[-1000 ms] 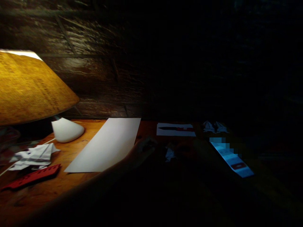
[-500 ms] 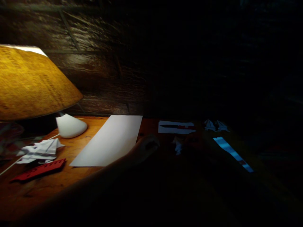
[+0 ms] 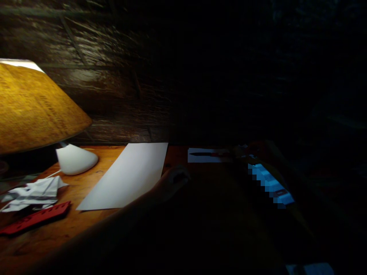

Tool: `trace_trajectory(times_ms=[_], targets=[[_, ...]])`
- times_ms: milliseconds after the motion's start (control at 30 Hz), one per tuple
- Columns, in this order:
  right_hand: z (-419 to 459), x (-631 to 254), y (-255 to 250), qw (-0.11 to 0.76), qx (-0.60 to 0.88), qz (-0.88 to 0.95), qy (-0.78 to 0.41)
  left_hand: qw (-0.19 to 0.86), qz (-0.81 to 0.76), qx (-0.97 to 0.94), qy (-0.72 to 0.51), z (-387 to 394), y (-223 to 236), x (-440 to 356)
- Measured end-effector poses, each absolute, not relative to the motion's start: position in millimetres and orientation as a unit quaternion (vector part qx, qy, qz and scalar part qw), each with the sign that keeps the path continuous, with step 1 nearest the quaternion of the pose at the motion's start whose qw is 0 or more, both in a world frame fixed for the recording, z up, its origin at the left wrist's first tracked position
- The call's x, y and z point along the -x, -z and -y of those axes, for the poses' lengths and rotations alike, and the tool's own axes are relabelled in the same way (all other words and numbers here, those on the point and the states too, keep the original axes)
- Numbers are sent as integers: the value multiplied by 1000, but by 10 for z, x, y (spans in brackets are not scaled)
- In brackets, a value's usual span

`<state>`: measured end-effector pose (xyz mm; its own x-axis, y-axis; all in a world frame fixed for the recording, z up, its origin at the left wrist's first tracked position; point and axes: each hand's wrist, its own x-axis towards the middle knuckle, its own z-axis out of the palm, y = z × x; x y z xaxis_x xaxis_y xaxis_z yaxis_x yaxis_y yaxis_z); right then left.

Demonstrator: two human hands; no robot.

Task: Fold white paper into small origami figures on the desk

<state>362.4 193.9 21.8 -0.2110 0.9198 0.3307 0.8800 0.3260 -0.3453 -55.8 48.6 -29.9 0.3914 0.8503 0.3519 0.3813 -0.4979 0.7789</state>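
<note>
My left hand (image 3: 175, 179) lies on the dark tabletop by the right edge of a large white sheet of paper (image 3: 129, 175). Its fingers are curled in, and nothing shows between them. Farther right and back, my right hand (image 3: 259, 149) is deep in shadow, its fingers closed around pale folded paper (image 3: 251, 156). The darkness hides most of its fingers and the other folded pieces. Just left of it, a knife (image 3: 200, 154) with a dark blade and a red handle rests on a small white sheet (image 3: 193, 160).
A lamp with a yellow shade (image 3: 40, 109) and white base (image 3: 76, 160) stands at left. Crumpled paper (image 3: 37, 193) and a red notched piece (image 3: 37, 218) lie before it. A bluish-lit strip (image 3: 272, 183) is at right. A stone-like wall (image 3: 114, 76) rises behind.
My right hand has moved right and back to the folded papers. The small folded paper that lay between my hands is gone from there. My left hand stays curled; the view has shifted slightly right.
</note>
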Motion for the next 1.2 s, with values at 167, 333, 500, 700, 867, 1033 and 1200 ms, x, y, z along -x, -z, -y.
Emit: trace_trajectory(times_ms=[167,333,500,700,867,1033,1200], targets=[[-1990,-3526,-218,219,602,767,-29,302,-400,-778,-378,-478,276,553],[-2026,-3398,-199,192,604,773,-41,303,-397,-783,-371,-481,277,549],[-2026,-3290,-163,168,600,780,-54,303,-398,-782,-371,-462,261,545],[-1957,-3113,-173,164,588,790,-66,301,-398,-783,-371,-443,233,539],[-1963,-3049,-150,179,594,782,-63,301,-398,-784,-370,-450,246,541],[-2076,-3150,-87,199,601,771,-63,304,-394,-785,-368,-458,268,552],[-2114,-3232,-10,223,587,776,-62,308,-390,-786,-367,-473,289,567]])
